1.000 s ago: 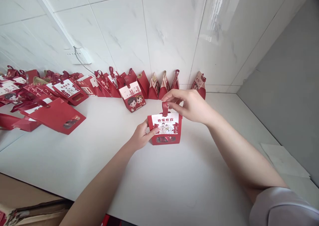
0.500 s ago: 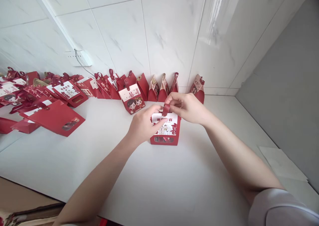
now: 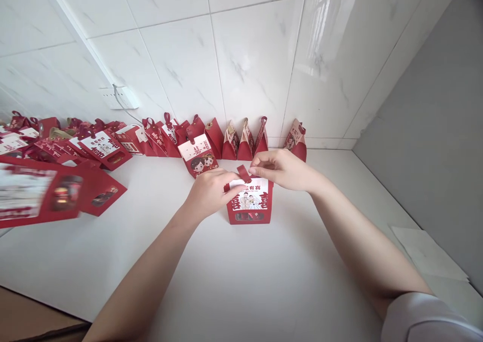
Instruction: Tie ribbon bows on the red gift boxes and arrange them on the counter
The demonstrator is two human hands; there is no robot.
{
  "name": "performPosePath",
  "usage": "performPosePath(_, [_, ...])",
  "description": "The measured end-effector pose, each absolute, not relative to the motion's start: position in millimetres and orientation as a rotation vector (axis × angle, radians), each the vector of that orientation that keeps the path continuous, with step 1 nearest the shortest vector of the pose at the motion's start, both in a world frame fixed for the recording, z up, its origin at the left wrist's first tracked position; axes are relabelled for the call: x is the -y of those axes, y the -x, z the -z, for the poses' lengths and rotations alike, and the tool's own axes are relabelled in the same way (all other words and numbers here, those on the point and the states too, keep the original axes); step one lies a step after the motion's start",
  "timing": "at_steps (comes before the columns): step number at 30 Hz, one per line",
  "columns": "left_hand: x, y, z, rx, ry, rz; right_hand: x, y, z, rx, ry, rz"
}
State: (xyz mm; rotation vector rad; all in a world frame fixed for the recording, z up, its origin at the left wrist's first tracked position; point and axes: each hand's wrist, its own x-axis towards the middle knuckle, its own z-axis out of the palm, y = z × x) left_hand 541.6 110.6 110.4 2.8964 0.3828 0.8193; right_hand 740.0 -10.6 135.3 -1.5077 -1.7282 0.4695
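With the red gift box (image 3: 249,201) upright on the surface (image 3: 241,281), the left hand (image 3: 213,193) clasped its top while the right hand (image 3: 289,168) narrowly pinched its ribbon loop (image 3: 243,172), apparently adjusting it, which called for steady bracing next.

Left hand (image 3: 213,193) gripped red gift box (image 3: 249,203) on white table (image 3: 241,281), right hand (image 3: 281,168) pinched its ribbon (image 3: 243,173); more boxes (image 3: 215,138) lined tiled wall (image 3: 252,60).
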Motion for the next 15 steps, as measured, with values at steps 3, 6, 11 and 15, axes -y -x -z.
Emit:
performPosePath(3, [-107.7, -541.9, -111.9, -0.484, -2.874, -0.75, 15.1, -746.3, -139.8, 1.835, 1.527, -0.55])
performPosePath(6, [-104.1, -543.5, -114.5, -0.535, -2.863, -0.744, 18.2, -747.7, -142.6, 1.87, 1.522, -0.523])
performPosePath(11, [-99.1, -544.6, -118.2, -0.543, -2.799, -0.659, 23.6, -745.3, -144.7, 1.913, 1.591, -0.491])
performPosePath(15, [-97.7, -545.1, -119.3, -0.508, -2.874, -0.674, 33.9, -735.7, -152.3, 1.959, 1.741, -0.291])
